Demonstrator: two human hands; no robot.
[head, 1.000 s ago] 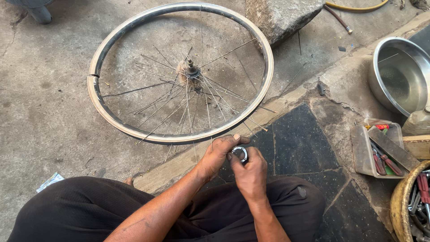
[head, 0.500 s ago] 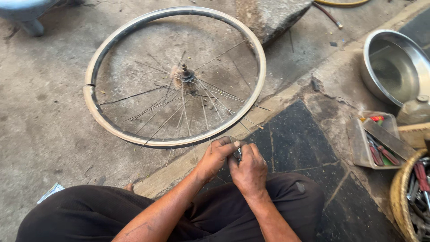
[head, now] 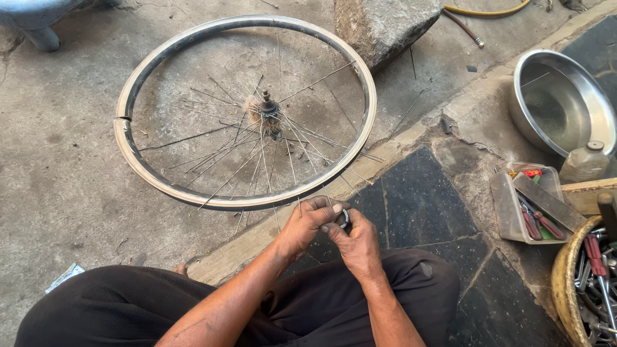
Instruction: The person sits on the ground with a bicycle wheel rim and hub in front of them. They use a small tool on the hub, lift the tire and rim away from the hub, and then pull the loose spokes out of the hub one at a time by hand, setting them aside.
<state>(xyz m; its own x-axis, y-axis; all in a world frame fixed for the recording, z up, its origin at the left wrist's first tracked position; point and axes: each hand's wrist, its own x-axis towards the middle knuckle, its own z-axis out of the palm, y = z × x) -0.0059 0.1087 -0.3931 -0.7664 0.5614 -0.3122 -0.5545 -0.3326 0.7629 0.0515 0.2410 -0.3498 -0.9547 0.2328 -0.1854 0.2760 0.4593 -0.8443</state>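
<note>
A bicycle wheel rim (head: pixel 160 186) with loose spokes and a hub (head: pixel 267 108) lies flat on the concrete in front of me. My left hand (head: pixel 307 225) and my right hand (head: pixel 357 243) meet just below the rim's near edge. Between their fingertips they pinch a small round dark metal ring part (head: pixel 344 218). A thin spoke seems to run from the fingers toward the rim, but it is too fine to be sure. My knees in dark trousers fill the bottom of the view.
A large stone block (head: pixel 385 22) sits beyond the wheel. At the right are a steel bowl (head: pixel 559 99), a plastic bottle (head: pixel 583 164), a clear tray with pliers (head: pixel 530 205) and a basket of tools (head: pixel 588 283). A yellow hose (head: pixel 488 9) lies at the top.
Both hands keep working the small ring with slight finger shifts. The view has drifted, so the wheel now sits a little further left and down in the picture.
</note>
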